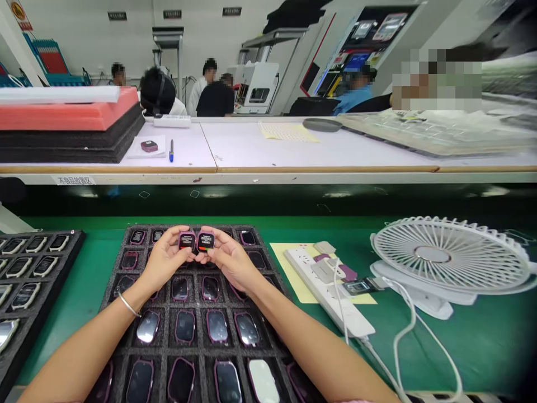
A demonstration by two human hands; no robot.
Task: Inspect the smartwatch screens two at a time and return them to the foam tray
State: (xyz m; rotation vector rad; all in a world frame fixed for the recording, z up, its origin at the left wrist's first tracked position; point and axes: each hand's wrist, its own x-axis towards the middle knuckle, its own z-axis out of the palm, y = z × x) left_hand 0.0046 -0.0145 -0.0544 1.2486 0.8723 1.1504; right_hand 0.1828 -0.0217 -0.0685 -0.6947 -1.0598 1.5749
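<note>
Between left hand [166,258] and right hand [235,258], two watches [187,240] show unreadable text.

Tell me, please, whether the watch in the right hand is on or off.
On: the watch in the right hand shows white text, with orange-red and green below.

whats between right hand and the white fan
In the head view: part of the black tray, some green benchtop, then a yellow sheet with a white power strip partly on it.
</note>
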